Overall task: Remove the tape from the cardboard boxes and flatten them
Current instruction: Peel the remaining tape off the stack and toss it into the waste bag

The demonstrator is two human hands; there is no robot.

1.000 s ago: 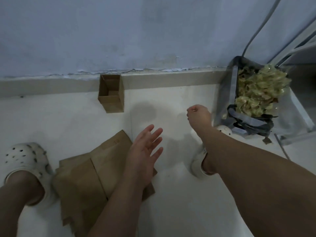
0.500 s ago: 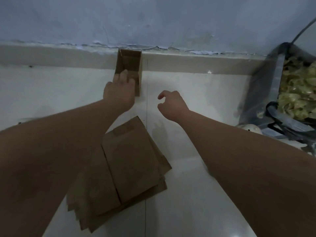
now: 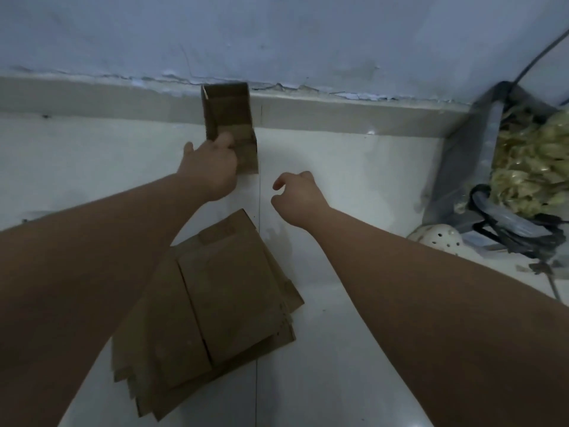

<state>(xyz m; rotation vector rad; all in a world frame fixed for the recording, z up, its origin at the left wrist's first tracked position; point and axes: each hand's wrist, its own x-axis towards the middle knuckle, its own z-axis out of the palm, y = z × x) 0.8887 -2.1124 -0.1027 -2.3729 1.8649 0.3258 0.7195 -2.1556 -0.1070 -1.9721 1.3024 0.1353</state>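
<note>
Left hand: The person's left hand (image 3: 212, 167), centre-left of the frame, reaches to the foot of the wall. Its fingers are hooked over the near left wall of the box and the thumb is splayed out.
Standing box: A small open-topped brown cardboard box (image 3: 229, 118), upper centre, stands on the white tiled floor (image 3: 338, 334) hard against the beige skirting. Whether it carries any tape cannot be made out.
Flattened pile: A stack of flattened brown cardboard sheets (image 3: 215, 303), lower centre, lies on the floor below the forearms, apart from the box.
Right hand: The right hand (image 3: 295, 195), just right of centre, hovers over the floor near the box without touching it, fingers loosely curled and holding nothing.
Right edge: A grey plastic bag (image 3: 462, 167) is stuffed with crumpled yellowish strips, and a white perforated clog (image 3: 437, 238) sits below it.
Risk: A one-handed hold on a single thin wall could buckle or tear the card, or let the box tip and slip once lifted. In the dim light a strip of tape could be missed before flattening.
</note>
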